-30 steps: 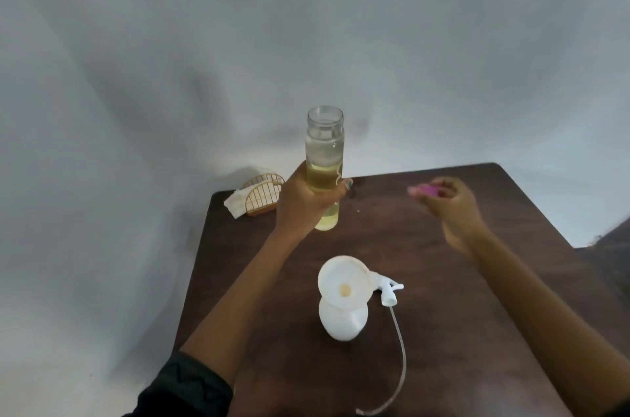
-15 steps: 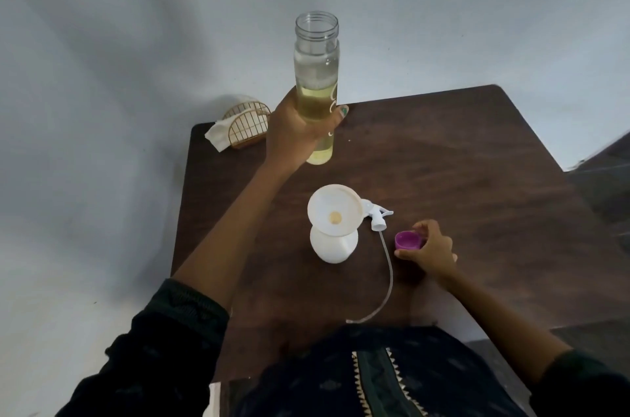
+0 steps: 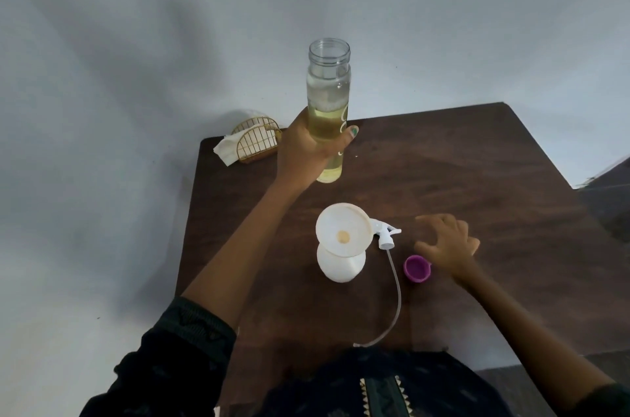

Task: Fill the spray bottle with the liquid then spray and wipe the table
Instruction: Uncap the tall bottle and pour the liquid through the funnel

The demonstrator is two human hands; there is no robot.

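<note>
My left hand (image 3: 306,152) grips a tall clear bottle (image 3: 328,92) upright above the table; it is uncapped and about half full of yellow liquid. Nearer to me stands the white spray bottle (image 3: 341,268) with a white funnel (image 3: 343,234) in its neck. Its white spray head (image 3: 387,236) lies on the table just right of the funnel, with a long tube (image 3: 395,294) trailing toward me. A purple cap (image 3: 417,267) rests mouth up on the table. My right hand (image 3: 450,244) hovers just right of the cap, fingers spread, holding nothing.
The dark brown wooden table (image 3: 477,178) stands against a grey-white backdrop. A gold wire napkin holder (image 3: 257,144) with a white tissue (image 3: 225,152) sits at the far left corner. The table's near edge is at my body.
My right hand brought the purple cap down from mid-air, set it on the table right of the spray head and let go. The camera tilted down; the left hand still holds the bottle up.
</note>
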